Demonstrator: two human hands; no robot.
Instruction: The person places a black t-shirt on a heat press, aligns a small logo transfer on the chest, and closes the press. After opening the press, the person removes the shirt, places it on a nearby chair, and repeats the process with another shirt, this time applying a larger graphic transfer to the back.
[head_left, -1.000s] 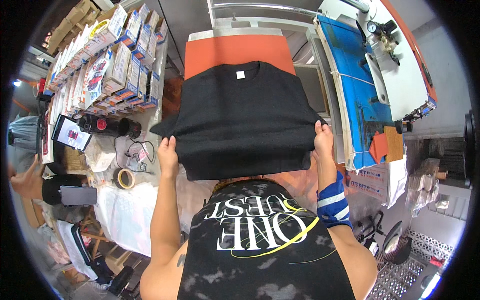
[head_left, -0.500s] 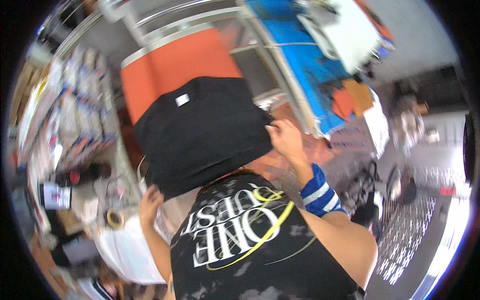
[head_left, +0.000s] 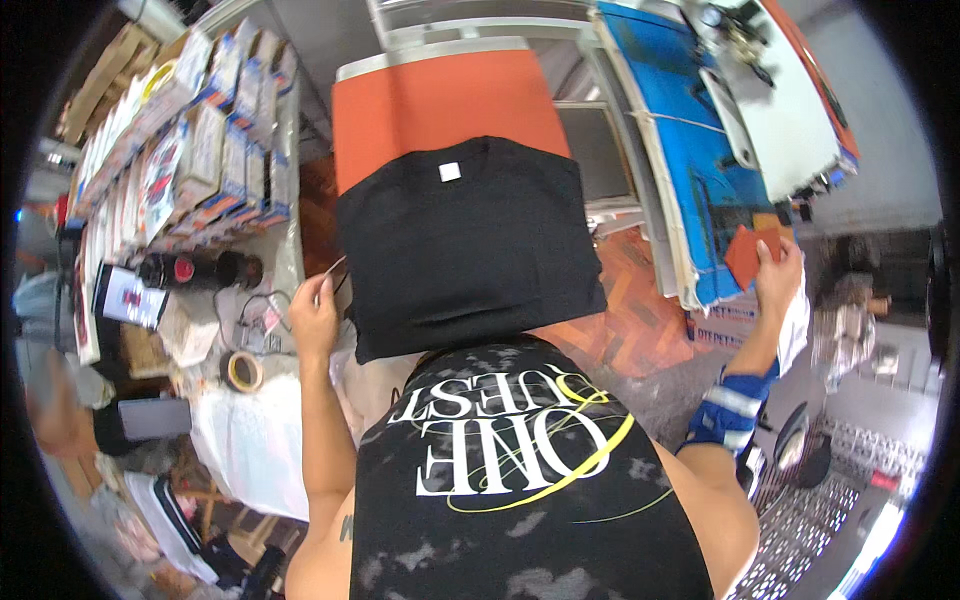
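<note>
A black T-shirt with a white neck label lies spread over an orange board in front of me. My left hand is beside the shirt's left edge, its fingertips pinched together at a thin pale cord. Out to the right, my right hand grips a flat orange-red piece at the near end of the blue surface. Whether that piece is fully lifted off the surface I cannot tell.
Stacked boxes fill the left table. Nearer are a dark bottle-like object, a phone-like screen and a roll of tape. A white board lies across the blue surface. Below it stands a carton.
My right hand has left the shirt's right edge, reached right and taken hold of the orange-red piece. My left hand has closed at the thin cord. The view has shifted.
</note>
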